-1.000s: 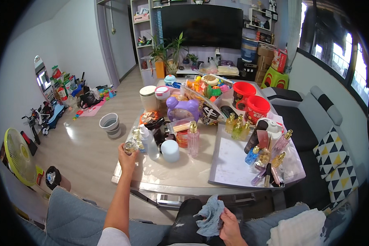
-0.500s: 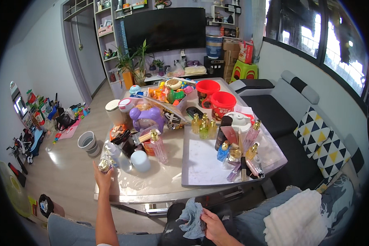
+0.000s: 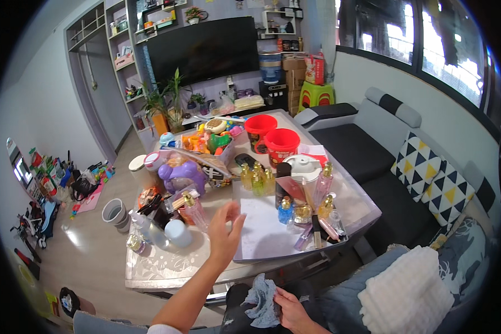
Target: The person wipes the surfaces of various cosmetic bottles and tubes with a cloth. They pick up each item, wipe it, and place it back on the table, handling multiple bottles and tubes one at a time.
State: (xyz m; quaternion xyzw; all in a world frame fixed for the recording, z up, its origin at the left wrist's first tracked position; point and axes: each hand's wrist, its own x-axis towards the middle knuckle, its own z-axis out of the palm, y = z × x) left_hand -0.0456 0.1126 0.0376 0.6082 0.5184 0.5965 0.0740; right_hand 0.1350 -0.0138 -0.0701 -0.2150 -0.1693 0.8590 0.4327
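My left hand (image 3: 226, 229) is raised over the left edge of a shallow white tray (image 3: 259, 236), thumb apart from the loosely bent fingers, holding nothing visible. Close beside it stands a tall pink perfume bottle (image 3: 194, 212). A small jar with a gold-toned cap (image 3: 135, 244) stands near the table's left edge, by a clear pump bottle (image 3: 150, 229) and a round pale-blue container (image 3: 178, 232). Low in front of my lap, my right hand (image 3: 291, 312) grips a crumpled grey-blue cloth (image 3: 261, 300).
On the tray stand yellow-green perfume bottles (image 3: 258, 181), a blue bottle (image 3: 285, 211) and a lipstick tube (image 3: 317, 231). Behind are two red buckets (image 3: 282, 146), a purple toy (image 3: 182, 177) and a toy-filled bin (image 3: 225, 153). A sofa (image 3: 362, 147) flanks the table's right.
My left hand has let go of the gold-capped jar at the left edge and moved right to the tray. My right hand keeps the cloth in place. The view has shifted slightly.
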